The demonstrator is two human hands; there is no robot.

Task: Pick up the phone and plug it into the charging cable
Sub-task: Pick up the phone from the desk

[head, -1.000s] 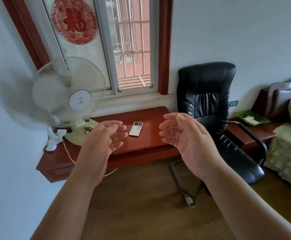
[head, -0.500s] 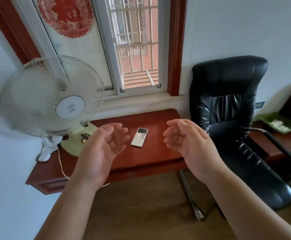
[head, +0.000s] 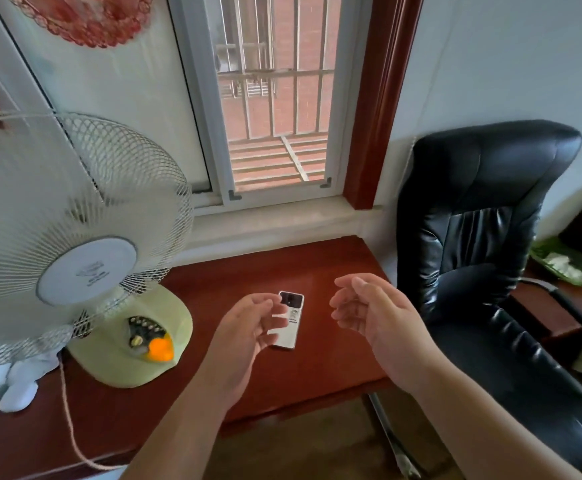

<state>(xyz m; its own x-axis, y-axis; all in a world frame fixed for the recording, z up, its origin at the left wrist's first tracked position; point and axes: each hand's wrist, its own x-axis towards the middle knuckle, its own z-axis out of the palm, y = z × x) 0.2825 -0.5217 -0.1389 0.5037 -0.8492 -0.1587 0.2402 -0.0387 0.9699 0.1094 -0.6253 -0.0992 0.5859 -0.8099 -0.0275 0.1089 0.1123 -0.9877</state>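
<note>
A white phone (head: 291, 322) with a dark camera block lies face down on the reddish wooden desk (head: 317, 368) below the window. My left hand (head: 248, 327) hovers over the phone's left side, fingers curled and apart, covering part of it; I cannot tell if it touches. To the right of the phone my right hand (head: 369, 310) is held above the desk, fingers spread, holding nothing. A pale cord (head: 69, 424) runs from the desk's left part over its front edge; a white plug-like thing (head: 19, 393) lies at the far left.
A large white fan (head: 74, 244) on a pale green base (head: 133, 341) stands on the desk's left half. A black leather office chair (head: 483, 271) sits right of the desk. A low wooden stand (head: 556, 313) with a green tray (head: 566, 261) is beyond it.
The view has come closer to the desk. Both hands moved forward over it, and my left hand now overlaps the phone's left side.
</note>
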